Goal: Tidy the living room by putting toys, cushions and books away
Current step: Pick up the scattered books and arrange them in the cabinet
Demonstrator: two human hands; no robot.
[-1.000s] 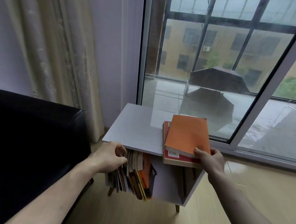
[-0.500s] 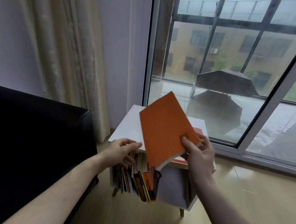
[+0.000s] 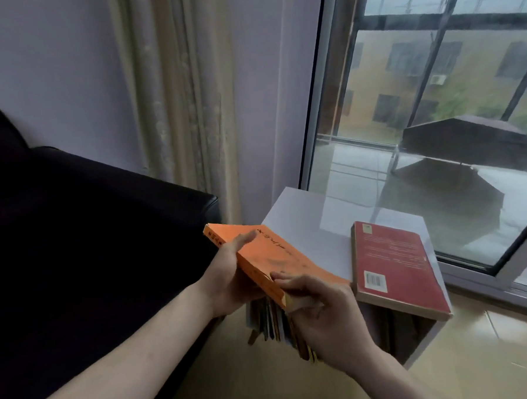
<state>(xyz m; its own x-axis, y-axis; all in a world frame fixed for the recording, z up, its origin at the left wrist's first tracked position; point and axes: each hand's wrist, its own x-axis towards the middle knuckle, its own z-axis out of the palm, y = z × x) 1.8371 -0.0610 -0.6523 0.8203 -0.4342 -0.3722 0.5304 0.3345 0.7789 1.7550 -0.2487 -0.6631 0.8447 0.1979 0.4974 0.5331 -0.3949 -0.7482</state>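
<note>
Both my hands grip the orange book (image 3: pixel 268 260), left hand (image 3: pixel 229 277) under its spine, right hand (image 3: pixel 316 303) pinching the near corner, angling it toward the shelved books (image 3: pixel 272 324) at six o'clock.

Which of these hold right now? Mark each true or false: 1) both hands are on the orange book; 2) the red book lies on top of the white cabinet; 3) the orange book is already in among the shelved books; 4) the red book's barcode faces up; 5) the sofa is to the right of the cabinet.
1) True. The left hand and the right hand both hold the orange book.
2) True. The red book lies flat on the white cabinet.
3) False. It is held in the air above the shelved books.
4) True. A white barcode label shows on its upper cover.
5) False. The dark sofa is on the cabinet's left.
</note>
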